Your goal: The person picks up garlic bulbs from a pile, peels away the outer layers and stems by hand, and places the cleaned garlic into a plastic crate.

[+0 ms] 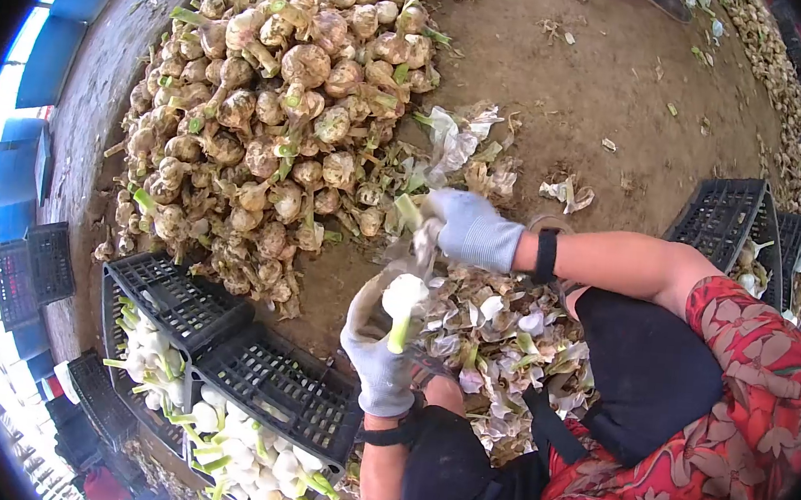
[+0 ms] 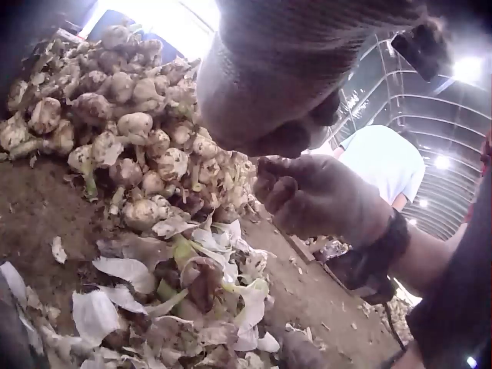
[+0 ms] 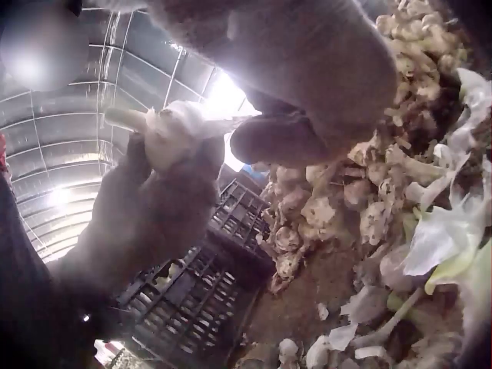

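My gloved left hand point(image 1: 377, 357) holds a peeled white garlic bulb point(image 1: 405, 296) with its pale green stalk pointing down. Just above it, my gloved right hand point(image 1: 473, 233) pinches loose outer skin point(image 1: 426, 243), blurred in the head view. In the right wrist view, a thin strip runs from the bulb point(image 3: 173, 137) to the right thumb and finger. Seen from the left wrist, the right hand point(image 2: 319, 196) has curled fingers close to the left hand point(image 2: 269, 84), which hides the bulb. Peeled husks point(image 1: 497, 339) lie below both hands.
A large heap of unpeeled garlic point(image 1: 269, 115) rises ahead on the dirt floor point(image 1: 585, 104). Black crates point(image 1: 278, 392) at the lower left hold peeled garlic bulbs point(image 1: 258, 461). Another black crate point(image 1: 723, 216) stands at the right. A person in a light top point(image 2: 384, 161) shows beyond.
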The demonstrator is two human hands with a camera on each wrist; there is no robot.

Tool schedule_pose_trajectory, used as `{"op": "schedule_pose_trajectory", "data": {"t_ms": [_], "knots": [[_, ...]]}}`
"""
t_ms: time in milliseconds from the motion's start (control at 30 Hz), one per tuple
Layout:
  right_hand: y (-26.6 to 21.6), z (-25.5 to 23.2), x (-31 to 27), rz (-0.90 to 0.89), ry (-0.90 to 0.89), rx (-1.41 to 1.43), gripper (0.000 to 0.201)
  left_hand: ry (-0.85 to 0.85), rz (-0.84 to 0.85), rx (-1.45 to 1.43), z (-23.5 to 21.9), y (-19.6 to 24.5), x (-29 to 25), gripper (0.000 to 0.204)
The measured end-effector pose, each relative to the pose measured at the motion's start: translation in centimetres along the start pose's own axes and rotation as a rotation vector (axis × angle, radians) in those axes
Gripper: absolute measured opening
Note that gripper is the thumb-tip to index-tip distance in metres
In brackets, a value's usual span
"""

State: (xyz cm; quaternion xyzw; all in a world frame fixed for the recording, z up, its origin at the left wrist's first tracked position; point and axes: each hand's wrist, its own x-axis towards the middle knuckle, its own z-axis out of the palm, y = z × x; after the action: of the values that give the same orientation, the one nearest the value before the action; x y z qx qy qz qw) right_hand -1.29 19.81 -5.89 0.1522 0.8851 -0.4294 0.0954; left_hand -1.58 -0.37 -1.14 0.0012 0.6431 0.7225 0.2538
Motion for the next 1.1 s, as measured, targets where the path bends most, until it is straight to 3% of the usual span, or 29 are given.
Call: {"op": "schedule_pose_trajectory", "data": {"t_ms": [33, 133, 267, 300, 400, 533, 567, 667, 800, 833, 933, 967, 1000, 1067, 1100], "knots": [[1.0, -0.3, 0.4, 0.069, -0.058, -0.076, 0.026, 0.006, -0.012, 0.015, 0.1, 0.4, -0.1, 0.053], [1.4, -0.9, -0.5, -0.308, 0.197, -0.021, 0.037, 0.006, 0.011, 0.122, -0.3, 0.3, 0.2, 0.061], [-2.9, -3.8, -2.1, -0.489, -0.059, 0.316, 0.042, 0.007, -0.047, 0.136, 1.1, 2.3, 0.2, 0.074], [-3.4, -3.5, -2.1, -0.556, -0.037, 0.308, 0.033, -0.001, -0.055, 0.155, 1.2, 2.5, 0.4, 0.086], [-3.6, -3.4, -1.8, -0.574, -0.166, 0.286, 0.023, 0.006, -0.040, 0.201, 1.0, 2.6, 0.2, 0.087], [-3.4, -1.5, -1.4, -0.419, -0.045, 0.220, 0.019, -0.079, -0.075, 0.174, 1.0, 2.6, -0.1, 0.087], [-3.1, -1.3, -1.2, -0.226, -0.166, 0.364, 0.020, -0.076, -0.063, 0.173, 1.1, 2.5, 0.0, 0.084], [-2.2, -0.2, -0.6, 0.089, -0.327, 0.527, 0.023, -0.096, -0.039, 0.161, 1.0, 1.3, 0.2, 0.074], [-1.2, 0.5, -1.1, 0.080, -0.340, 0.563, 0.025, -0.136, -0.093, 0.117, 0.7, 0.1, 0.1, 0.060], [-1.1, 0.5, -1.2, 0.142, -0.307, 0.585, 0.025, -0.109, -0.131, -0.111, 1.3, 0.2, -0.1, 0.056], [-1.9, -0.3, -1.3, 0.322, -0.206, 0.652, 0.024, -0.086, -0.200, -0.424, 1.0, -0.3, 0.6, 0.055], [-0.7, -0.1, -0.8, 0.260, -0.109, 0.498, 0.024, -0.101, -0.175, -0.506, -0.1, -1.0, 0.6, 0.053], [0.4, -0.2, -0.5, 0.176, -0.030, 0.320, 0.022, 0.007, -0.216, -0.554, 0.2, -0.4, 0.7, 0.049], [1.3, -0.3, -1.1, -0.163, 0.169, -0.073, 0.018, 0.025, -0.219, -0.613, -0.8, -0.2, 0.7, 0.049], [1.0, -0.7, -1.7, -0.144, 0.088, -0.003, 0.019, 0.064, -0.179, -0.555, -0.7, -0.1, 0.7, 0.049]]}}
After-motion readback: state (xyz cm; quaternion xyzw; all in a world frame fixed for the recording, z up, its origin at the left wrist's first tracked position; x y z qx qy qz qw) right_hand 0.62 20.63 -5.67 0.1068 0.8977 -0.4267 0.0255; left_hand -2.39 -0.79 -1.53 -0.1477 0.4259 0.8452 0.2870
